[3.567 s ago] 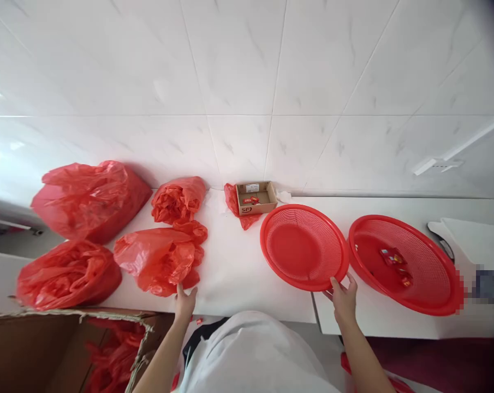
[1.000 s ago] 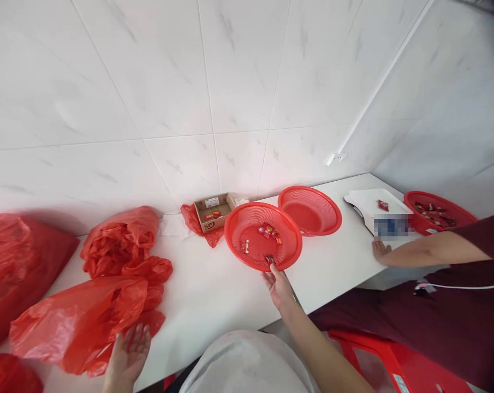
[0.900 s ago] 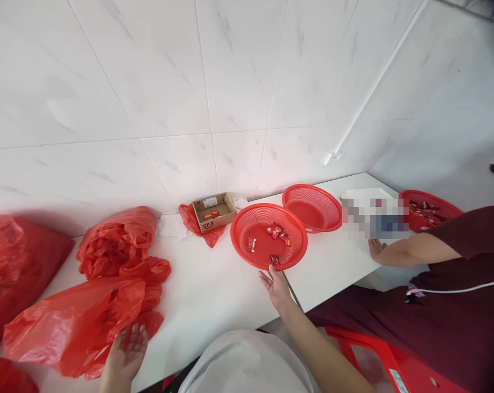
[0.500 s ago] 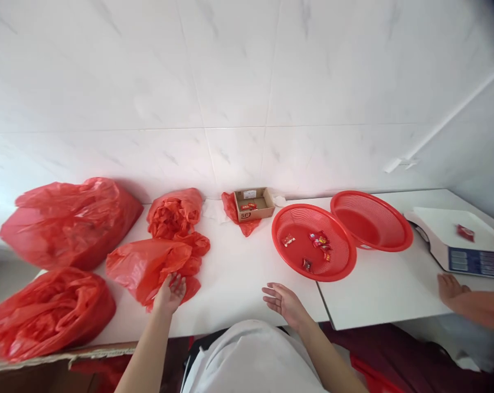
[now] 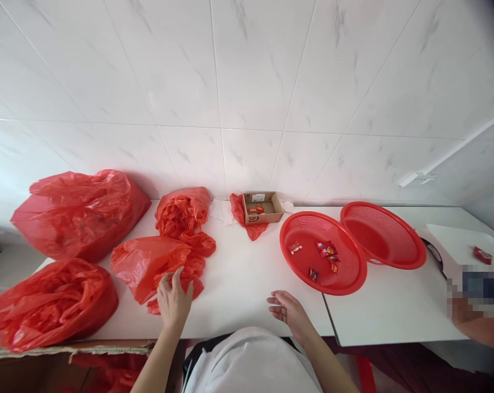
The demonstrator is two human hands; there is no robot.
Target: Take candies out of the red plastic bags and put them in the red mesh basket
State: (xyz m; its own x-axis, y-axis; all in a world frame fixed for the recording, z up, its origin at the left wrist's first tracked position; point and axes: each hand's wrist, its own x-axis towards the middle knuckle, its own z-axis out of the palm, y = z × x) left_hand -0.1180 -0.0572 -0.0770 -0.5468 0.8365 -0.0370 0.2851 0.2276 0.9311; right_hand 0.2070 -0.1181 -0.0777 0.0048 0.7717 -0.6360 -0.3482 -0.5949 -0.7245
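My left hand [image 5: 173, 297] rests with spread fingers on the near edge of a crumpled red plastic bag [image 5: 150, 263] on the white table [image 5: 238, 284]. My right hand [image 5: 287, 311] hovers palm-up and loosely open over the table's front edge, holding nothing. To its right sits a red mesh basket [image 5: 347, 278] with a few small red wrapped candies [image 5: 326, 250] inside. A second red basket [image 5: 402, 256] overlaps it behind, with nothing in it.
Two big stuffed red bags [image 5: 81, 210] [image 5: 50, 303] lie at the left, another bunched red bag [image 5: 183, 207] at the back. A small cardboard box [image 5: 262, 206] stands by the tiled wall. A white scale [image 5: 462, 251] with one candy is at the right, beside another person's arm [image 5: 482, 330].
My right hand let go of the candy basket and drew back toward me. My left hand slid onto the red bag's edge. The view swung back left, away from the other person.
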